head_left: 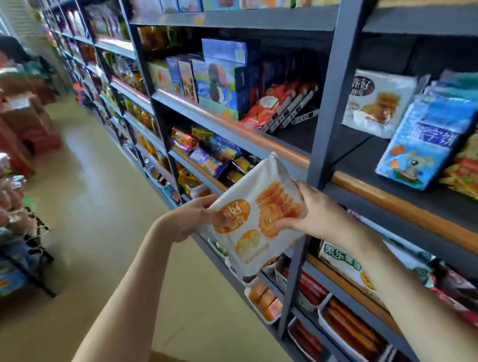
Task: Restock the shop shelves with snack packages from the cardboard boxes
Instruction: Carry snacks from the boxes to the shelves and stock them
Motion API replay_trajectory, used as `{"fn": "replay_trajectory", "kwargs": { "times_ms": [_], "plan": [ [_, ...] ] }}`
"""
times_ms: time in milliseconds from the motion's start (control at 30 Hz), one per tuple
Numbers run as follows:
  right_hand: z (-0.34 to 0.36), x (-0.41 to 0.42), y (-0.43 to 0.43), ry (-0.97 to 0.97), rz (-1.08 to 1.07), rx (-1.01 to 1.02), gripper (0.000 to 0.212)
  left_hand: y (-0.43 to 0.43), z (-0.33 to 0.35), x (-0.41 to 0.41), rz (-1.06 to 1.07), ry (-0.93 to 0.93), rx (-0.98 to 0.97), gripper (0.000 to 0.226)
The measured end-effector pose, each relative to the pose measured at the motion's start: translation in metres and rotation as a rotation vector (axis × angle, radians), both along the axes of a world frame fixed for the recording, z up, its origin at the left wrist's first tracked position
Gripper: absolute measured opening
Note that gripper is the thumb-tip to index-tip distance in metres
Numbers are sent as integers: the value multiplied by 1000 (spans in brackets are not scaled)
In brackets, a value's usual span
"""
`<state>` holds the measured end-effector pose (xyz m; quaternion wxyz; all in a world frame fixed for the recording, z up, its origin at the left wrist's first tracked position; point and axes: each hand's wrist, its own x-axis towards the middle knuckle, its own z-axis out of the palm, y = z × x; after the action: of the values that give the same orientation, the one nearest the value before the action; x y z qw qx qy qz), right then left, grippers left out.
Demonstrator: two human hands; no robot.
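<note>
Gripping white biscuit pack (258, 216) by both side edges, left hand (186, 219) and right hand (319, 212) curled round it, just left of grey upright (337, 89). Tilted, long axis up-right. Up-right past upright, matching pack (376, 103); nearer right hand.

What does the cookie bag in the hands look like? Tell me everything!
The cookie bag is white, shiny, puffy plastic, with an orange round badge and pictures of golden swirly cookies. It is tilted in the air before the shelves. The left hand grips its left edge, the right hand its right edge.
</note>
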<state>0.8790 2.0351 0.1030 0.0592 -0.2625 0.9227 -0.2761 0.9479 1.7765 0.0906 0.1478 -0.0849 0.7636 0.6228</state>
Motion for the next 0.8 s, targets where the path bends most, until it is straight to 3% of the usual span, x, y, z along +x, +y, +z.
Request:
{"fn": "replay_trajectory", "kwargs": {
  "times_ms": [333,467,700,800],
  "plan": [
    [47,-7,38,330,-147,-220,49,-14,63,-57,58,326,-103,50],
    [72,-18,62,450,-228,-286,28,-14,85,-62,112,404,-137,57],
    [80,-53,70,429,-287,-305,18,-34,110,-70,197,439,-223,67],
    [76,-71,62,398,-282,-296,20,-29,124,-91,232,457,-301,61]
  ]
}}
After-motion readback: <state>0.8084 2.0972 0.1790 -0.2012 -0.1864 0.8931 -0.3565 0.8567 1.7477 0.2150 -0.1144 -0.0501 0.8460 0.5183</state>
